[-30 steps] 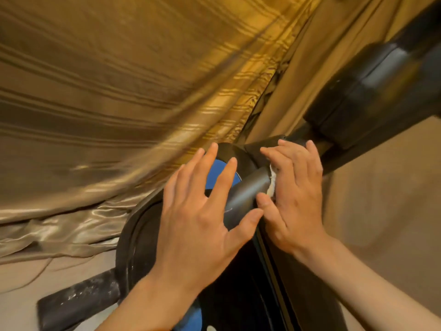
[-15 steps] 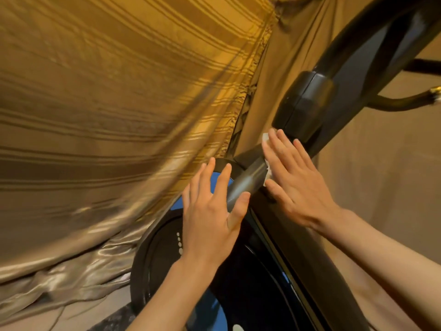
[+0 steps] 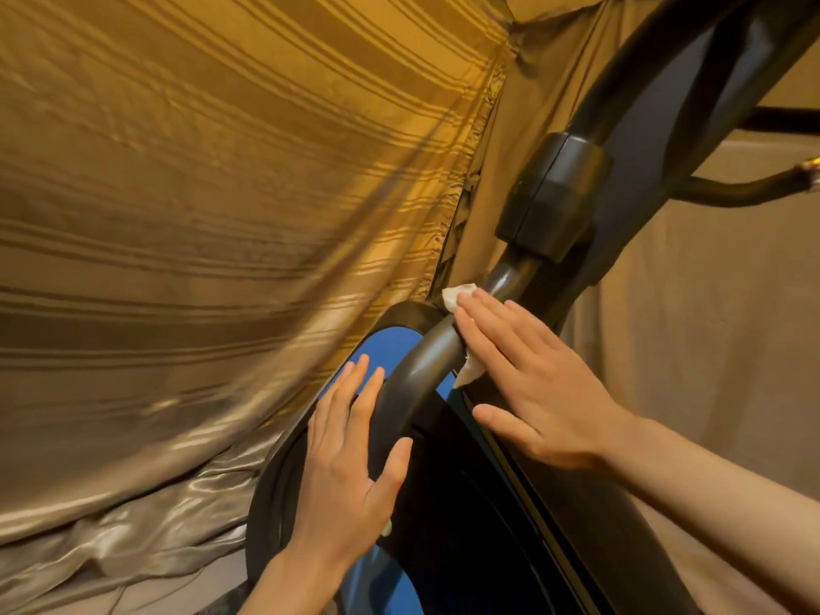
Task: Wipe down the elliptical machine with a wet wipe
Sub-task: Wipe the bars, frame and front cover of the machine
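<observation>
The elliptical machine (image 3: 554, 201) rises from bottom centre to top right, black with a blue panel (image 3: 390, 352) on its round housing. A grey tube (image 3: 421, 370) runs up into a black joint cover. My right hand (image 3: 528, 383) lies flat with straight fingers against the right side of that tube, pressing a white wet wipe (image 3: 457, 297) onto it; the wipe shows above and below the fingers. My left hand (image 3: 350, 463) rests on the tube's left side with fingers straight on the housing and thumb across the tube.
Gold striped curtains (image 3: 222, 215) hang close on the left and behind the machine, their hem pooled on the floor. A thin black handlebar (image 3: 745, 190) juts out at the right. A plain beige wall (image 3: 710, 326) stands behind the right arm.
The view has tilted upward, showing more of the upright and joint cover. My right hand has uncurled from around the tube to lie flat, higher up the tube. My left hand stays beside the tube.
</observation>
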A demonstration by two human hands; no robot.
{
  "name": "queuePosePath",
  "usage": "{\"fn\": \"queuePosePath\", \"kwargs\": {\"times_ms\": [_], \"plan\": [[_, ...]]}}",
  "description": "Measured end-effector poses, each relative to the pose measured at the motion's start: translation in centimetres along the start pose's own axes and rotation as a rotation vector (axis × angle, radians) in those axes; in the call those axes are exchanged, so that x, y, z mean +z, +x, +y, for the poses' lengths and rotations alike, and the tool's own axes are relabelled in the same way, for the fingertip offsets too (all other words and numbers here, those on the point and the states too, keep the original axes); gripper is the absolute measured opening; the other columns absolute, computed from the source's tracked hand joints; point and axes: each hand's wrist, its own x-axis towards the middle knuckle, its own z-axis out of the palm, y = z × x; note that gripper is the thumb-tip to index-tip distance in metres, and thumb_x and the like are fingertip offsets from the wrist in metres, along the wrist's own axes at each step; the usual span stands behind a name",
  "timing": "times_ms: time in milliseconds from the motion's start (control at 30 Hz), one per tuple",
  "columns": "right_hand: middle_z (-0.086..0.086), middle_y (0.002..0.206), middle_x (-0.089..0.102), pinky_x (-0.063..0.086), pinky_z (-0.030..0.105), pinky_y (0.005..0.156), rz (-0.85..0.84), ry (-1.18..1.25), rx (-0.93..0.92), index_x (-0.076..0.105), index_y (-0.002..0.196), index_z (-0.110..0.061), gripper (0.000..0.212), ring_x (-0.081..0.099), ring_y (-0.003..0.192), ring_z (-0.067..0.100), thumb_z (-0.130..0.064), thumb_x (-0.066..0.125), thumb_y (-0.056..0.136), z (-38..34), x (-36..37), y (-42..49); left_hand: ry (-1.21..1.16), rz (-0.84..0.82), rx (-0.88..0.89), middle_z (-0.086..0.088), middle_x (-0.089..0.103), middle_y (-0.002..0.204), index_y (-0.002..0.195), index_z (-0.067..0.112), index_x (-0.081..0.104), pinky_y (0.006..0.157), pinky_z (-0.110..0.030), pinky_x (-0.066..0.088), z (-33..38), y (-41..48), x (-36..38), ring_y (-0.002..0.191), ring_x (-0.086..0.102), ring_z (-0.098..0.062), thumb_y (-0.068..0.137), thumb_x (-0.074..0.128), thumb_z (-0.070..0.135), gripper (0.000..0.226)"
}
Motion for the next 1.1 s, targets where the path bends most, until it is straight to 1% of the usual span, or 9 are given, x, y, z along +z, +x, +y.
{"fn": "queuePosePath", "kwargs": {"times_ms": [133,267,433,567,667,733,833,1000,1100], "plan": [[0.008,0.171,0.012,0.012,0.046,0.128,-0.030,-0.140,0.041,0.014,0.163,-0.008,0.080,0.006,0.159,0.020,-0.063,0.007,0.105,4.8,-2.2,1.2,-0.022,0.007,-0.030,0.005,0.030,0.168,0.157,0.029,0.035,0.126,-0.028,0.016,0.3,-0.1,0.1,0.157,0.022,-0.013,0.101,0.046,0.044,0.060],[0.003,0.172,0.011,0.007,0.047,0.129,0.043,0.260,0.224,0.015,0.163,-0.011,0.085,0.001,0.159,0.013,-0.067,0.000,0.101,-1.6,-0.9,0.8,0.029,0.036,-0.014,-0.001,0.036,0.165,0.156,0.026,0.036,0.126,-0.030,0.017,0.1,-0.4,0.2,0.156,0.026,-0.015,0.102,0.044,0.043,0.057],[0.007,0.171,0.017,0.004,0.042,0.129,-0.052,0.128,-0.119,0.017,0.163,-0.009,0.078,0.006,0.159,0.018,-0.059,0.007,0.105,-3.7,-0.5,0.6,-0.041,0.023,-0.025,0.003,0.038,0.164,0.154,0.017,0.043,0.125,-0.026,0.018,0.5,-0.2,0.2,0.156,0.025,-0.014,0.104,0.044,0.039,0.055],[0.009,0.168,0.027,0.003,0.046,0.129,0.017,0.023,0.114,0.022,0.163,-0.011,0.078,0.013,0.158,0.019,-0.059,0.000,0.105,1.9,-1.1,2.2,-0.067,0.012,-0.060,0.005,0.036,0.165,0.152,0.016,0.046,0.127,-0.028,0.015,0.8,-0.1,0.0,0.159,0.017,-0.013,0.104,0.042,0.039,0.053],[0.009,0.168,0.024,0.008,0.050,0.128,0.112,0.116,0.249,0.023,0.162,-0.008,0.083,0.011,0.158,0.020,-0.063,0.002,0.104,-0.4,-0.1,1.9,-0.056,0.017,-0.046,0.004,0.035,0.166,0.153,0.016,0.045,0.128,-0.033,0.014,0.8,-0.2,0.0,0.159,0.015,-0.015,0.105,0.042,0.039,0.053],[0.010,0.170,0.020,0.009,0.049,0.128,0.117,0.223,0.175,0.022,0.162,-0.006,0.085,0.009,0.159,0.021,-0.065,0.006,0.102,-3.9,0.8,1.2,-0.037,0.011,-0.039,0.003,0.034,0.167,0.154,0.018,0.043,0.128,-0.037,0.014,0.7,-0.1,0.1,0.160,0.015,-0.016,0.106,0.041,0.039,0.053],[0.010,0.170,0.020,0.010,0.050,0.128,0.025,0.059,-0.093,0.020,0.162,-0.008,0.078,0.011,0.159,0.023,-0.060,0.009,0.105,-2.9,0.6,0.8,-0.020,-0.002,-0.057,0.005,0.032,0.168,0.153,0.018,0.043,0.129,-0.042,0.008,0.7,-0.1,0.0,0.160,0.012,-0.015,0.106,0.038,0.041,0.053],[0.014,0.161,0.037,0.017,0.053,0.125,0.091,0.014,0.227,0.035,0.157,-0.006,0.082,0.024,0.155,0.027,-0.061,0.003,0.106,2.0,-0.6,2.5,-0.001,-0.012,-0.101,0.004,0.032,0.167,0.156,0.022,0.040,0.129,-0.035,0.009,0.8,-0.6,0.0,0.160,0.013,-0.012,0.106,0.036,0.044,0.055],[0.015,0.158,0.040,0.016,0.052,0.126,0.132,0.131,0.175,0.039,0.154,-0.001,0.086,0.027,0.153,0.029,-0.064,0.009,0.103,-3.0,0.8,2.3,0.006,0.013,-0.098,0.001,0.034,0.166,0.155,0.021,0.042,0.127,-0.033,0.013,0.7,-0.7,0.1,0.159,0.018,-0.015,0.105,0.038,0.043,0.054]]}}
